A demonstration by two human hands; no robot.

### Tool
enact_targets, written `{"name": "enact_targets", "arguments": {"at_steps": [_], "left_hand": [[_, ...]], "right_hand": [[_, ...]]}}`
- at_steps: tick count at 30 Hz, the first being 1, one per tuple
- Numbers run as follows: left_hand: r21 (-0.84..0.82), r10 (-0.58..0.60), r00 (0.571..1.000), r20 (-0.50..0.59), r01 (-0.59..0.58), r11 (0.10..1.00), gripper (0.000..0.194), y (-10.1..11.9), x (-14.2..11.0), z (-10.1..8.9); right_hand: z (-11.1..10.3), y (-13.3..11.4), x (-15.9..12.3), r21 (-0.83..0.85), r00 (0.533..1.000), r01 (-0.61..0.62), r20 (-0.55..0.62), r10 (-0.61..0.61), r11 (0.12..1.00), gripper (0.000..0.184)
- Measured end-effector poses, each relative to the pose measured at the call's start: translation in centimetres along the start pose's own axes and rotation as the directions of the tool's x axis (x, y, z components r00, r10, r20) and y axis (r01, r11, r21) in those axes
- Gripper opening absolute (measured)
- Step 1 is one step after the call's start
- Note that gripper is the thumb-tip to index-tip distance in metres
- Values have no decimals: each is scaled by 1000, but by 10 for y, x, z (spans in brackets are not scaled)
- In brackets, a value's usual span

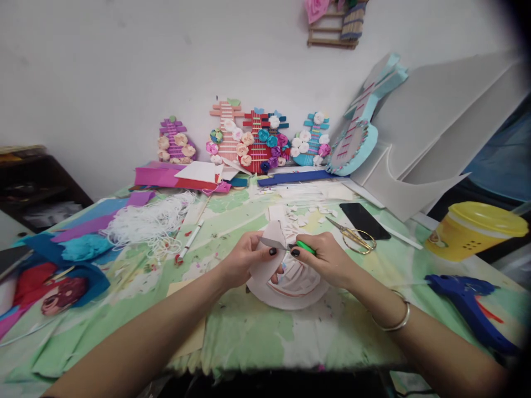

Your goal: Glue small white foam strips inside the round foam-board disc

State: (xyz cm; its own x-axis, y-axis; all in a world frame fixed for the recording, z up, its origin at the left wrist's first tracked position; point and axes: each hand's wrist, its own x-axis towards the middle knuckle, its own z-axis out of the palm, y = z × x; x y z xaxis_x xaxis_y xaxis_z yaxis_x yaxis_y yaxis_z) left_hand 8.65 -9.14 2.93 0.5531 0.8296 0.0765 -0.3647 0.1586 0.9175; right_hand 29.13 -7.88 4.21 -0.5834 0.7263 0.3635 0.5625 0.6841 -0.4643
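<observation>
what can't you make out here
- Head view: some fingers of the left hand, behind the white piece
- Head view: part of the knife's handle, under the right hand
- Head view: wall rack's top, cut off by the upper edge
- Head view: yellow tub's inside, hidden by its walls and lid
</observation>
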Motion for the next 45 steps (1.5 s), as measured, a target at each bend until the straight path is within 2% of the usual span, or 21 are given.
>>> {"name": "enact_targets", "arguments": {"at_steps": [7,11,20,25,29,32,35,37,40,43,45], "left_hand": [[-11,-6,999,40,7,1000,27,-1,-3,7],[-66,-11,996,85,17,998,27,0,-6,7],[-69,-33,995,91,39,997,27,-1,-6,6],[-88,-84,991,103,93,992,28,-6,-5,9],[-87,-81,991,109,91,992,27,-7,-7,13],[-103,-64,988,143,79,992,25,-2,-10,14],[-103,-25,987,159,42,994,23,3,-13,11],[-76,-17,993,119,26,997,22,4,-12,9],[-28,-13,998,-60,11,1000,18,3,-6,7],[-33,19,963,-268,-29,999,14,3,1,10],[-70,28,941,-338,-55,996,13,3,4,12]], "right_hand": [[-3,-6,0,29,999,37,16,-38,999,41],[-4,1,1,35,1000,14,19,-15,999,41],[0,3,2,29,1000,-13,13,13,999,42],[1,-6,1,23,999,35,17,-35,999,38],[0,-9,1,44,997,70,12,-70,997,37],[-1,-2,1,22,999,43,14,-43,999,38],[-3,11,2,-18,999,-39,24,40,999,38],[-5,18,4,-19,997,-76,-1,76,997,37],[-6,22,7,3,987,-130,-94,129,992,41],[-5,22,9,18,959,-221,-177,220,975,44],[-5,22,10,21,939,-272,-211,270,962,45]]}}
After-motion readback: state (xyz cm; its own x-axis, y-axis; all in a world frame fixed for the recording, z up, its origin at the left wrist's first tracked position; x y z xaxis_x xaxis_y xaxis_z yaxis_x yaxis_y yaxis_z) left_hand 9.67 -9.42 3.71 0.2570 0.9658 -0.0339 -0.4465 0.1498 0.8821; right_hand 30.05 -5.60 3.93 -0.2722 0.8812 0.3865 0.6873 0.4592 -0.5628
